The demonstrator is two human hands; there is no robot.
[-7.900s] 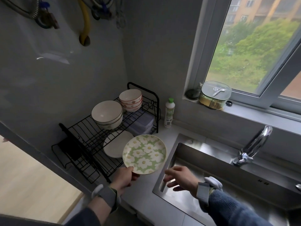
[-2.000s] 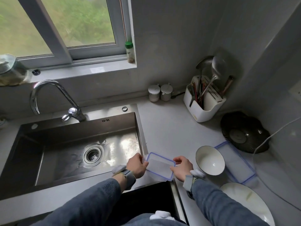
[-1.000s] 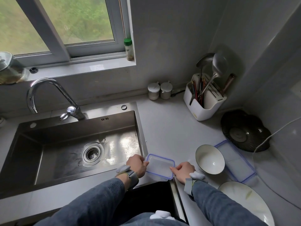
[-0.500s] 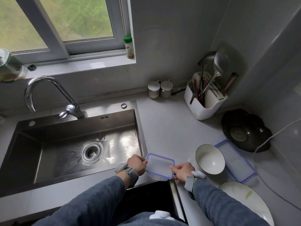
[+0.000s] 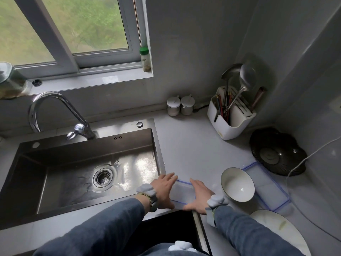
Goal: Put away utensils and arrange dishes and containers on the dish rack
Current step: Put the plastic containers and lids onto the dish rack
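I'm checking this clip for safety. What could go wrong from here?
The container sits at the counter's front edge; both flat hands, left hand and right hand, press on it, so it might slide off. The right wrist is close to the bowl, which could get knocked.

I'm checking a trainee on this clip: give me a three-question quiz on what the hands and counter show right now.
1. True or false: both hands lie flat, fingers straight, on the blue-rimmed container.
2. What stands nearest the right hand on its right side? A) white bowl B) utensil holder C) black dish
3. Fill in: the left hand is beside the edge of the ____.

Key: 1 true; 2 A; 3 sink.
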